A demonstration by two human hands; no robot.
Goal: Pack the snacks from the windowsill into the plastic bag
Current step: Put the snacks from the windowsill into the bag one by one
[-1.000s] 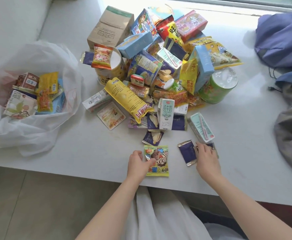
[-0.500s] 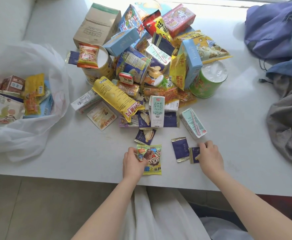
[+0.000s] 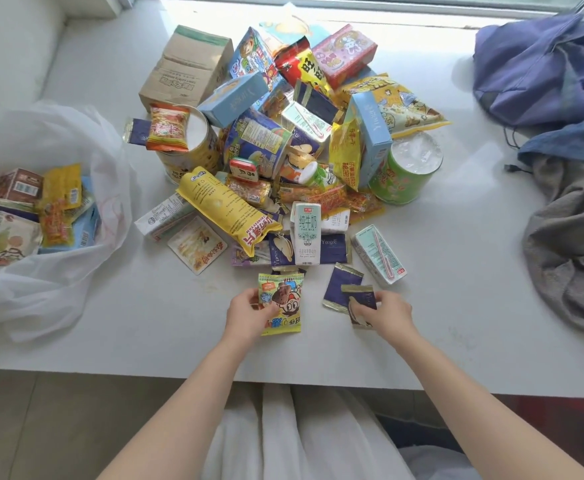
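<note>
A heap of snack boxes, bags and cans (image 3: 283, 133) covers the middle of the white windowsill (image 3: 145, 323). My left hand (image 3: 249, 315) grips a yellow-green cartoon snack packet (image 3: 285, 299) just in front of the heap. My right hand (image 3: 385, 313) pinches a small dark purple packet (image 3: 359, 299), lifted off the sill. A second purple packet (image 3: 339, 284) lies flat beside it. The white plastic bag (image 3: 58, 282) lies open at the left with several snacks (image 3: 34, 209) inside.
A milk carton (image 3: 307, 233) and a mint drink box (image 3: 378, 252) lie at the heap's near edge. Blue and grey clothes (image 3: 567, 168) are piled at the right. The sill's front edge (image 3: 283, 381) runs just before my body.
My right hand has taken hold of one purple packet and lifted it from the sill. My left hand's grip on the cartoon packet has tightened, and the packet has shifted slightly.
</note>
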